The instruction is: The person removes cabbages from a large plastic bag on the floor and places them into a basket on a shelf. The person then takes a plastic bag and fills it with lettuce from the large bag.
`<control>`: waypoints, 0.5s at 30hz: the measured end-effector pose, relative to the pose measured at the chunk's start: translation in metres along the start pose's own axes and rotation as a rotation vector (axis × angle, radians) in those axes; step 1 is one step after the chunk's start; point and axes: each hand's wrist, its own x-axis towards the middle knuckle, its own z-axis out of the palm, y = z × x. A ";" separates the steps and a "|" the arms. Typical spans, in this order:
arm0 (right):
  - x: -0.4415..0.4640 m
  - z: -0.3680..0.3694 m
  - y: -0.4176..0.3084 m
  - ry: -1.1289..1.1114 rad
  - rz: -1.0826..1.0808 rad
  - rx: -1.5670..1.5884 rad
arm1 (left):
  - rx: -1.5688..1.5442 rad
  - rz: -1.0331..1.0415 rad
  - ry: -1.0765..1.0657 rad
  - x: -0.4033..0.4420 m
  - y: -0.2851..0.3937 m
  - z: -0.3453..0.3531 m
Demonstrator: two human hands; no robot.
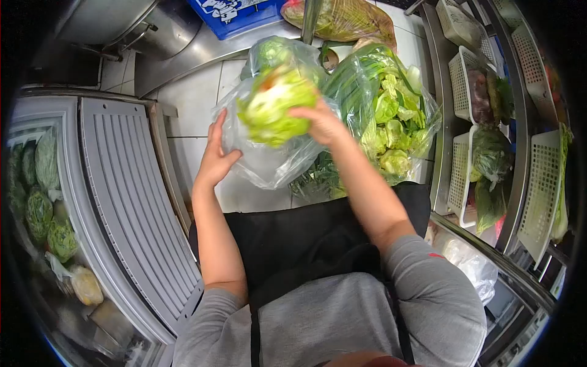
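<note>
A head of lettuce [278, 113], blurred by motion, is in my right hand [321, 122], which grips it from its right side. It is over a clear plastic bag [269, 171] that spreads open on the floor. My left hand [214, 156] holds the left edge of this bag, thumb and fingers apart along the plastic. Another green head [273, 55] shows through plastic just beyond the lettuce. Close by on the right, a large clear bag of lettuce [391, 122] and long green leaves [348, 85] lies open.
A blue crate [235, 15] and a wrapped bundle of greens [342, 21] are at the back. White perforated baskets [460, 177] of vegetables line metal shelves on the right. On the left is a glass-fronted cabinet [85, 226] with bagged vegetables, beside a grey ribbed panel [137, 202].
</note>
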 end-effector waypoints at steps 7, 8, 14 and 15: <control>-0.031 -0.054 0.007 0.107 -0.396 -0.732 | 0.372 -0.338 -0.087 -0.001 -0.025 0.012; -0.039 -0.075 -0.013 0.451 -0.409 -0.686 | 0.370 -0.340 -0.087 -0.001 -0.027 0.015; -0.061 -0.211 0.018 0.890 0.597 -0.568 | 0.447 -0.204 -0.094 0.004 -0.019 0.018; -0.061 -0.210 0.034 0.729 0.470 -0.475 | 0.297 -0.147 -0.104 0.005 -0.019 0.015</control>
